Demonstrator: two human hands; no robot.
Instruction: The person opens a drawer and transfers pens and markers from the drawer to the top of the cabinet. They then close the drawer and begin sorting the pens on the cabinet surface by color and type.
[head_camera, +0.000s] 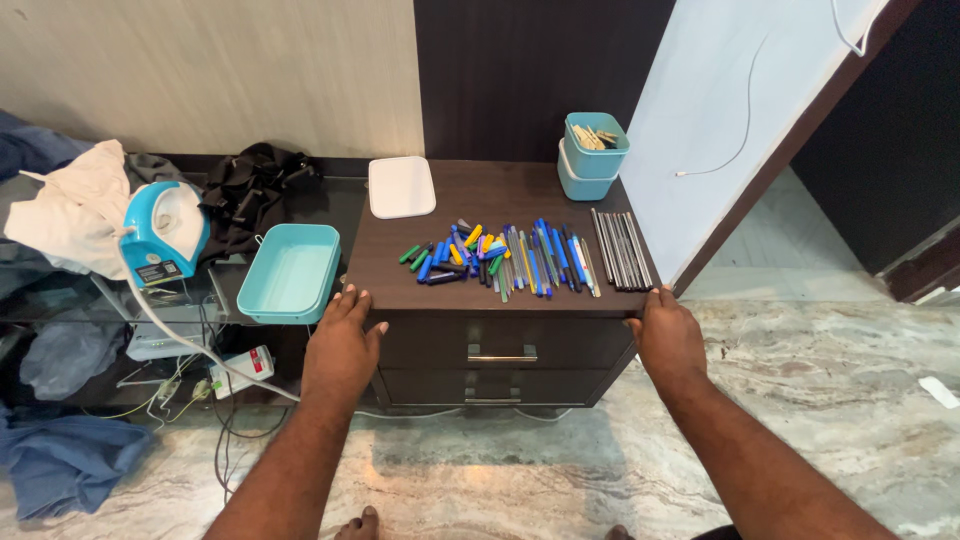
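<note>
Left hand (343, 345) and right hand (668, 335), fingers loosely extended and grasping nothing, rest on the front corners of the dark cabinet top (500, 195) at frame centre, where coloured pens (500, 257) lie spread just beyond them.

Both forearms run off the bottom edge; the white wall cable (745, 120) leaves the top edge.

Both arms reach forward, left hand (343, 345) and right hand (668, 335) palms down (fingers extended).
</note>
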